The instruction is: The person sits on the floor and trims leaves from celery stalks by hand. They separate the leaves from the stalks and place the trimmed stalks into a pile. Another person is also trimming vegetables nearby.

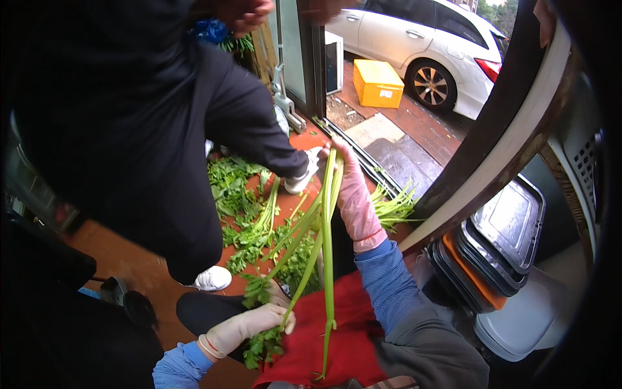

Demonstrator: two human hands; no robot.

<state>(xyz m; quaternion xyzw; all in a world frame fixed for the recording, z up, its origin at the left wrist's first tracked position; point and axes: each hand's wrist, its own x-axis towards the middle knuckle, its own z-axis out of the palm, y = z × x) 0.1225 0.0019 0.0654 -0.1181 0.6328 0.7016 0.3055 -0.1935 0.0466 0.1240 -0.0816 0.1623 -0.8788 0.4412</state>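
My right hand, in a pink glove, is raised and closed around the ends of a few long green celery stalks. The stalks hang down and spread apart over a red apron. Low on the left, my left hand in a whitish glove pinches one stalk near its leafy end. Celery leaves dangle just below that hand, and another leafy tip sits above it. On the floor beyond lie celery stalks with leaves and a heap of loose greens.
A person in dark clothes stands close on the left, one white shoe near my knee. Trimmed stalks lie by the door track. Stacked lidded containers stand right. Outside are a yellow box and a white car.
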